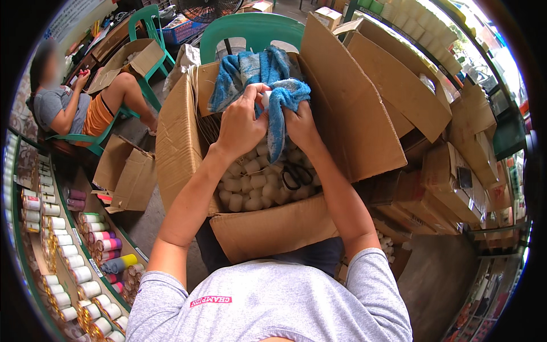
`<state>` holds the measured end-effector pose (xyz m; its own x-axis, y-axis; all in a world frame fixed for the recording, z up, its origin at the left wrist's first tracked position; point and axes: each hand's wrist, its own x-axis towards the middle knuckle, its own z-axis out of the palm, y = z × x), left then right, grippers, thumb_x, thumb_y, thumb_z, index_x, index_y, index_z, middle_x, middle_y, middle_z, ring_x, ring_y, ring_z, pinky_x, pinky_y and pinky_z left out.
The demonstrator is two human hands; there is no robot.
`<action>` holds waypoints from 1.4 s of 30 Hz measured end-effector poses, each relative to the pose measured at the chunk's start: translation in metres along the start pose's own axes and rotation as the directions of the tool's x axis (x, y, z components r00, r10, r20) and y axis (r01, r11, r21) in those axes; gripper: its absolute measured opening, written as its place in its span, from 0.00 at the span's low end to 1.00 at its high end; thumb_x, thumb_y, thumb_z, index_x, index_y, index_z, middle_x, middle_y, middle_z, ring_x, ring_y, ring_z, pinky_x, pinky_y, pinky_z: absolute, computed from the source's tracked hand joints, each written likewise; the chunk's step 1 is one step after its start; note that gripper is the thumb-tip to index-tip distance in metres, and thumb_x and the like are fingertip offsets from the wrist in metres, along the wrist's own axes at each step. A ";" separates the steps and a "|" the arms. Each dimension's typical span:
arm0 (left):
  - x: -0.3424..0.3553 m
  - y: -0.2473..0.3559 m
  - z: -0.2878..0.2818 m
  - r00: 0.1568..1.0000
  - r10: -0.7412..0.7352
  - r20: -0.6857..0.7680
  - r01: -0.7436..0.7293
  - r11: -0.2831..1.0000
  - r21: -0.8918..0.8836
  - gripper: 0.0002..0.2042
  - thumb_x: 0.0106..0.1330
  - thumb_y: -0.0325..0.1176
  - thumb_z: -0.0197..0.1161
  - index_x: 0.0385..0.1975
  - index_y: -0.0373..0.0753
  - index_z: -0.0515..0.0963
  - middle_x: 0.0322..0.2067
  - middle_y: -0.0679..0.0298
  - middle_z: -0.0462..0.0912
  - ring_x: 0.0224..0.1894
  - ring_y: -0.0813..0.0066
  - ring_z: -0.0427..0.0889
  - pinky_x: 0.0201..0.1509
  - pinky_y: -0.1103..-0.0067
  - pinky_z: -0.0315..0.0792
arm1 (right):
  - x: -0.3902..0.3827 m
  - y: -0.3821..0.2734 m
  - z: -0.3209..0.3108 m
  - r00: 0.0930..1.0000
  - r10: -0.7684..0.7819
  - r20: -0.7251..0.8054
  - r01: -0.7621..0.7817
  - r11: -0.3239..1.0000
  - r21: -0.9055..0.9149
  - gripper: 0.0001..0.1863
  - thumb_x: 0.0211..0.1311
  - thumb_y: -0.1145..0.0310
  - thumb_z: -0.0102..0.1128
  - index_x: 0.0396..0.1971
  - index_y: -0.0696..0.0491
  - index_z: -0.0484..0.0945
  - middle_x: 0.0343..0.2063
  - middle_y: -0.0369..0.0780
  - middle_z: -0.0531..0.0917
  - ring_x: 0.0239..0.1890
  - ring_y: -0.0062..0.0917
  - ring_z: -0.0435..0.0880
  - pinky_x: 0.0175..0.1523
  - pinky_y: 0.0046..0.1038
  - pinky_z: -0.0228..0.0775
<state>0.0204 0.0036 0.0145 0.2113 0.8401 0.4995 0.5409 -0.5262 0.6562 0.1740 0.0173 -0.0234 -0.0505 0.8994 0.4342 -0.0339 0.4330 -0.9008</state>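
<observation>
My left hand [242, 122] and my right hand [301, 128] are both wrapped in a blue and white cloth [259, 71] above an open cardboard box [273, 228]. Between the fingers a small white round object [265, 98] shows, held inside the cloth by both hands. The box holds several white cylinders [250, 185] standing on end. Black scissors [295, 175] lie on top of them, just under my right wrist.
A green plastic chair [250, 31] stands behind the box. Stacked cardboard boxes [450, 182] fill the right side. A shelf at left carries rows of wrapped cylinders [74, 251]. A seated person [74, 108] works at far left beside another open box [128, 60].
</observation>
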 end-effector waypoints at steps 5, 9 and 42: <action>0.002 -0.011 0.003 0.990 -0.112 0.082 0.138 0.859 -0.493 0.13 0.70 0.39 0.59 0.44 0.35 0.74 0.32 0.65 0.80 0.30 0.78 0.78 0.36 0.81 0.72 | -0.006 -0.007 -0.012 1.000 0.000 0.000 0.000 0.998 0.063 0.12 0.59 0.75 0.59 0.44 0.59 0.79 0.35 0.36 0.83 0.37 0.21 0.80 0.48 0.24 0.73; 0.002 -0.012 -0.003 0.865 -0.235 0.443 0.495 0.537 -0.683 0.20 0.76 0.49 0.45 0.44 0.37 0.74 0.29 0.69 0.76 0.22 0.87 0.69 0.23 0.86 0.62 | -0.001 0.002 -0.015 0.998 -0.056 0.039 0.049 0.987 0.155 0.12 0.58 0.76 0.60 0.43 0.59 0.80 0.37 0.35 0.84 0.38 0.21 0.80 0.48 0.24 0.73; 0.006 -0.029 -0.019 0.810 -0.361 0.461 0.406 -0.222 -0.887 0.20 0.60 0.38 0.68 0.47 0.37 0.70 0.47 0.54 0.80 0.40 0.69 0.82 0.43 0.74 0.75 | -0.037 -0.066 0.014 0.983 -0.140 -0.115 0.078 0.897 -0.435 0.05 0.54 0.80 0.63 0.31 0.56 0.84 0.25 0.38 0.76 0.25 0.21 0.79 0.31 0.24 0.72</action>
<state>-0.0093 0.0213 0.0098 0.3517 0.9315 -0.0930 -0.7560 0.3412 0.5587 0.1641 -0.0450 0.0199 0.0695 0.8306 0.5526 0.3994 0.4844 -0.7783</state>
